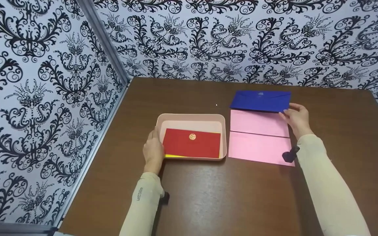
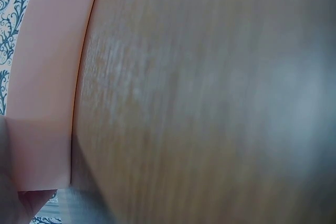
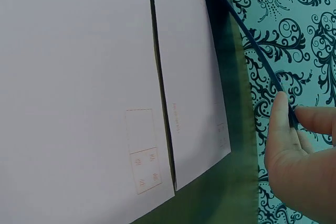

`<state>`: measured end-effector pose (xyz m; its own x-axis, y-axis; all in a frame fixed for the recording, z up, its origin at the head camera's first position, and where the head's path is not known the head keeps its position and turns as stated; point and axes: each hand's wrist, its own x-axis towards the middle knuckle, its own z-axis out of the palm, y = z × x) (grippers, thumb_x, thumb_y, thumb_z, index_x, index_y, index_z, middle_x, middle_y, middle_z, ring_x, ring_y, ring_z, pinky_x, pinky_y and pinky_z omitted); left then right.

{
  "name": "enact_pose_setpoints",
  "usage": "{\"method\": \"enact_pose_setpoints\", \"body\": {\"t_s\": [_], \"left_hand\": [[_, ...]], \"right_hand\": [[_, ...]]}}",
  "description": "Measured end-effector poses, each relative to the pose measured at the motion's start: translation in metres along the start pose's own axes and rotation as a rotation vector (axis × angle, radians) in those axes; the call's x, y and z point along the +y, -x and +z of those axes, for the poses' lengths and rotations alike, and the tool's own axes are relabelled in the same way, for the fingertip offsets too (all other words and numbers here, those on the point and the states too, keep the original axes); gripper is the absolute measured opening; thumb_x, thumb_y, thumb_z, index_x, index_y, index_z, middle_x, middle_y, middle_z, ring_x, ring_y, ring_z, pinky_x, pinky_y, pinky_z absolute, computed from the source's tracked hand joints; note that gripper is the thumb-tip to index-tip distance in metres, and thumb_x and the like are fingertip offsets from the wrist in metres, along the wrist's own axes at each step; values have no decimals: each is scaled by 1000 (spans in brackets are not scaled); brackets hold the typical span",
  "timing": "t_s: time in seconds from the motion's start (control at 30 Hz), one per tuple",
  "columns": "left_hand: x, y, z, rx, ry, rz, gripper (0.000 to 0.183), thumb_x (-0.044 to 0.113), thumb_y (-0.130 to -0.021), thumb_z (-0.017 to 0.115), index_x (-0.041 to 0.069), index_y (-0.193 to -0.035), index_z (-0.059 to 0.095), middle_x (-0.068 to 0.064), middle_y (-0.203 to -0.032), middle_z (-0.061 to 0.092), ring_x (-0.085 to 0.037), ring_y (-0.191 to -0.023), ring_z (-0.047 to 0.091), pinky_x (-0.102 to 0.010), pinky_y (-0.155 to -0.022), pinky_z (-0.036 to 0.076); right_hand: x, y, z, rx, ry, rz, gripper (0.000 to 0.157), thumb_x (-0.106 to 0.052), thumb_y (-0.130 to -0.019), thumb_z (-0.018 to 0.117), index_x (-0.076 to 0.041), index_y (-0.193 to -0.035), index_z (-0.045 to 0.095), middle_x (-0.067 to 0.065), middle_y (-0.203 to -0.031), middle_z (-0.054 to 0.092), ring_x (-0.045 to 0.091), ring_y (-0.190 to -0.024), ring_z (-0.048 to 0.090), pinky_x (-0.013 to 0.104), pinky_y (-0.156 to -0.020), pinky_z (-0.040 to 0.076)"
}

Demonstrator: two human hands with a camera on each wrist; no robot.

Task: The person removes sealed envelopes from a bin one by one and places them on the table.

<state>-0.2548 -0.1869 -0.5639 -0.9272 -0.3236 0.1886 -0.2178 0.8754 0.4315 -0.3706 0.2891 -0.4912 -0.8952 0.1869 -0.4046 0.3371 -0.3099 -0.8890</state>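
A blue envelope [image 1: 261, 101] is pinched at its near right corner by my right hand [image 1: 298, 120]. The right wrist view shows the thumb and fingers on either side of its thin dark edge, which is tilted up. Just nearer lie two pink envelopes [image 1: 260, 146], one in front of the other, with small printed boxes on them. My left hand [image 1: 154, 150] grips the left wall of a pale pink tray [image 1: 192, 117]. Inside the tray, a red envelope [image 1: 192, 144] with a gold emblem lies over a yellow one [image 1: 173, 156], of which only the edges show.
The brown wooden table [image 1: 208, 196] carries everything. Patterned black-and-white panels [image 1: 225, 42] stand along its back and left side. The tray's right wall is close beside the pink envelopes. A dark wrist camera [image 1: 289, 156] overlaps the nearer pink envelope.
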Motion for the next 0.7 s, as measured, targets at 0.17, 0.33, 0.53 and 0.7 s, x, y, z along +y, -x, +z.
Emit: {"method": "enact_pose_setpoints", "body": {"t_s": [0.17, 0.33, 0.53, 0.7], "left_hand": [[0, -1, 0, -17, 10, -21, 55, 2, -95, 49, 11, -149, 45, -12, -140, 59, -44, -102, 68, -54, -88, 56], [0, -2, -1, -29, 13, -33, 56, 3, -95, 49, 12, -150, 44, -12, -141, 58, -43, -103, 68, -54, -89, 56], [1, -1, -1, -20, 3, -25, 57, 2, -94, 51, 11, -150, 44, -11, -139, 59, -44, -98, 69, -53, -86, 57], [1, 0, -1, -8, 4, -18, 57, 2, -93, 53, 10, -149, 46, -12, -137, 60, -42, -98, 69, -52, -87, 57]], "right_hand": [[4, -1, -2, 17, -7, 10, 59, 9, -97, 43, -3, -152, 27, 4, -117, 42, 14, -109, 49, 26, -107, 46], [6, -5, -4, 38, -25, 14, 58, 11, -96, 42, -3, -151, 29, 5, -119, 45, 14, -110, 50, 25, -106, 47], [7, -7, -6, 49, -36, 12, 54, 11, -96, 41, -4, -148, 34, 4, -116, 47, 11, -108, 52, 22, -103, 49], [8, -10, -7, 61, -26, 10, 58, 11, -97, 40, -4, -152, 33, 4, -121, 49, 12, -115, 51, 21, -103, 48]]}}
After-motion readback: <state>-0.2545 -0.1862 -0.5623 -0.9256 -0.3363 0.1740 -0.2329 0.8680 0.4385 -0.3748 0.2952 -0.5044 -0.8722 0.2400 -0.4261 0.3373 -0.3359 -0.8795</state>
